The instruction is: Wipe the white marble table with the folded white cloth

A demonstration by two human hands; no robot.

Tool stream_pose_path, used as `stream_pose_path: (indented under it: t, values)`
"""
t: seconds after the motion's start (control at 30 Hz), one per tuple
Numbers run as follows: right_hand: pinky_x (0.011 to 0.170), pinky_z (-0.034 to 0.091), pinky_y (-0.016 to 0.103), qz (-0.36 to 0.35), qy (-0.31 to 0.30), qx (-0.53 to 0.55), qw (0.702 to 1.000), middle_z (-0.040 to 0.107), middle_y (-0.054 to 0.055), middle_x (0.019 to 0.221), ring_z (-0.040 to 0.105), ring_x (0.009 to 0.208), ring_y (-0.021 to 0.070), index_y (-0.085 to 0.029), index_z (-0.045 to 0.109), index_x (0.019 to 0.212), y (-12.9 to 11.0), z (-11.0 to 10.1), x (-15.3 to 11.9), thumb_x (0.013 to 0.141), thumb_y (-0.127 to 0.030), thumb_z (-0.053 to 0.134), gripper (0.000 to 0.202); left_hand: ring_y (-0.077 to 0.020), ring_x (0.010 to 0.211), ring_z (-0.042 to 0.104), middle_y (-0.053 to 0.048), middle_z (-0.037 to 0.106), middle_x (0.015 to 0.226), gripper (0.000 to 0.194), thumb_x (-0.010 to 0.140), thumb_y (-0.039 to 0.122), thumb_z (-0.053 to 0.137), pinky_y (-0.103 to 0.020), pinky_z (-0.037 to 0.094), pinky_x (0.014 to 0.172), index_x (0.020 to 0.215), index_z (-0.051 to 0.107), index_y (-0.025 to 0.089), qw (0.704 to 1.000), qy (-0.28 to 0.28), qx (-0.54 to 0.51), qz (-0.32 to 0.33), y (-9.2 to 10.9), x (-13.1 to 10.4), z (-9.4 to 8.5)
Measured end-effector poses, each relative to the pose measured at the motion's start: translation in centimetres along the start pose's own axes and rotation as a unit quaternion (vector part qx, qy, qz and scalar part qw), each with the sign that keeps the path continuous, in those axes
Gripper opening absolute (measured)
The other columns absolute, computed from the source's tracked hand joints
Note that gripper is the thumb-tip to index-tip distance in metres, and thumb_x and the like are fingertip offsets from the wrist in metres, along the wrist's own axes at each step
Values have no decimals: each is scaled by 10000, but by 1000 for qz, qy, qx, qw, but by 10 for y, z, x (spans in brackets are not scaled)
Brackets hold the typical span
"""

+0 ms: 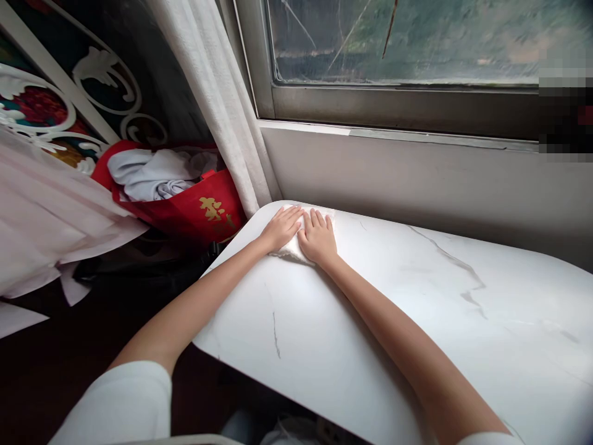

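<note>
Both arms reach forward to the far left corner of a white marble-patterned table (370, 284). A white cloth (295, 249) lies flat there, partly hidden under my hands. My left hand (282, 227) rests palm down on the cloth's left part, its fingers stretched out toward the right. Beside it, my right hand (318, 236) presses palm down on the cloth with fingers extended and slightly apart, pointing away from me. The two hands almost touch at the thumbs.
A red bag (185, 207) with gold lettering, stuffed with pale cloth, stands left of the table. A light curtain (217, 93) hangs behind it. Beyond the table are a wall (417, 179) and a window (407, 43). Pink fabric (50, 210) drapes at the left.
</note>
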State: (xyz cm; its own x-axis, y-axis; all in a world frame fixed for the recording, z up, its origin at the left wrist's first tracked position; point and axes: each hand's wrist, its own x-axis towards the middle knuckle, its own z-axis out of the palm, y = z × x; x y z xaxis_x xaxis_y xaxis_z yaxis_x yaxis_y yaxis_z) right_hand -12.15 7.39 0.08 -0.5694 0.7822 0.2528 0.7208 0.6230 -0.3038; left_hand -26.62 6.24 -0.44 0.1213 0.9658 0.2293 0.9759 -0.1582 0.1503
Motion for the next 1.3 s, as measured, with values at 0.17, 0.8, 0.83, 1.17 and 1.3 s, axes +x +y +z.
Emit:
stream_pose_path:
  t: [0.17,0.8,0.83,1.17,1.3]
  values:
    - [1142,80,464,-50,-25,15,998,245,168,1511,158,1407,256,-40,279,1442,-17,-15,-70,940,-283,259,558,-197,1363,298,-128,401,1439,487,944,232,243,-418,178,1140,1372,398,60,999,36,6,5,43,-76,-10]
    - [1166,49,410,-60,-128,89,986,166,101,1539,80,1420,177,-67,188,1471,5,-55,-143,937,-287,238,580,-224,1388,234,-128,339,1473,500,959,252,238,-473,158,1145,1421,318,78,1000,5,6,12,122,-130,-16]
    - [1164,55,403,-44,-110,77,990,191,100,1533,106,1418,176,-65,216,1465,12,-51,-128,939,-280,219,569,-222,1386,239,-130,341,1472,503,957,259,232,-467,150,1147,1413,331,72,1000,2,5,10,117,-112,-12]
    - [1131,107,393,51,-20,-34,998,282,116,1509,217,1390,206,-51,306,1432,103,-38,-10,923,-253,253,551,-189,1382,248,-105,331,1481,494,926,226,271,-407,111,1149,1392,368,94,1000,-20,-5,18,99,63,26]
    - [1124,117,389,76,0,-44,996,311,121,1497,239,1380,208,-53,327,1421,121,-39,1,929,-256,251,538,-190,1376,262,-95,351,1473,483,925,226,282,-406,106,1148,1382,387,111,999,-22,-8,28,102,89,33]
